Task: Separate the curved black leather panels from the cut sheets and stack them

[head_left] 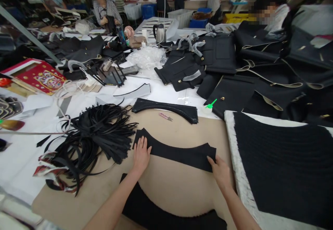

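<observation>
A curved black leather piece (pixel 179 153) lies flat on a tan cardboard sheet (pixel 179 188). My left hand (pixel 141 155) rests flat on its left end, fingers stretched out. My right hand (pixel 220 170) touches the piece's right end at its lower corner; its fingers curl at the edge, and whether they grip it is unclear. A second, larger curved black piece (pixel 156 212) lies below, near my forearms. A stack of similar curved pieces (pixel 166 108) sits further back.
A heap of black leather strips (pixel 99 133) lies to the left. Small pink snips (pixel 165 116) rest near the stack. A large black panel (pixel 281 167) fills the right. Black bag parts (pixel 221 60) cover the far table. Other people work at the back.
</observation>
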`<state>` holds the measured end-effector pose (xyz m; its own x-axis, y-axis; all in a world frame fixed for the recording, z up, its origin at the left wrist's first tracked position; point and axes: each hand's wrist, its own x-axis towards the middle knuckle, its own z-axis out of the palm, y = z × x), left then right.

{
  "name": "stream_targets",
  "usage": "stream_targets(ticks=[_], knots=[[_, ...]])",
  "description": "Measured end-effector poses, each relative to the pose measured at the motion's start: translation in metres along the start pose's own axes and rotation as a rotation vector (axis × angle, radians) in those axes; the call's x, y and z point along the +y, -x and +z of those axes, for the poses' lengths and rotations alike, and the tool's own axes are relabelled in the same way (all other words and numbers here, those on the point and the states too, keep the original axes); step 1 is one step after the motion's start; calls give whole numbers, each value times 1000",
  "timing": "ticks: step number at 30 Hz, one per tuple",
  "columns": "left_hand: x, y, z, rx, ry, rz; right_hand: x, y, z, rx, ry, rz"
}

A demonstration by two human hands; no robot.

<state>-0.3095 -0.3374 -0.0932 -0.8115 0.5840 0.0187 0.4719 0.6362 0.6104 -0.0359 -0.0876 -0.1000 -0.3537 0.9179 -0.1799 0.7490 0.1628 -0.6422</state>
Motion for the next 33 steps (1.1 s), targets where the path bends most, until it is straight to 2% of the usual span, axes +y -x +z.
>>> stream_targets(ticks=[2,5,11,15,20,23,26,29,31,33], knots=[[-3,1,12,-28,-168,61,3,-1,0,11,33,18],[-10,3,24,3,-289,107,8,-4,-1,17,65,29],[-17,5,33,49,-294,121,7,-7,0,34,91,32],[-9,4,31,39,-284,104,-1,-9,-5,48,110,22],[11,9,16,13,-299,66,-7,-3,-21,77,127,38],[14,32,2,-7,-241,102,-16,32,-24,9,110,-22],[1,73,-22,-87,-180,101,-44,98,-7,-267,39,-166],[-25,117,-50,-61,-149,-156,-85,174,27,-577,-25,-340],[-44,138,-67,-33,-134,-319,-114,214,54,-700,-17,-423],[-61,152,-78,-41,-112,-388,-142,237,79,-768,30,-479]])
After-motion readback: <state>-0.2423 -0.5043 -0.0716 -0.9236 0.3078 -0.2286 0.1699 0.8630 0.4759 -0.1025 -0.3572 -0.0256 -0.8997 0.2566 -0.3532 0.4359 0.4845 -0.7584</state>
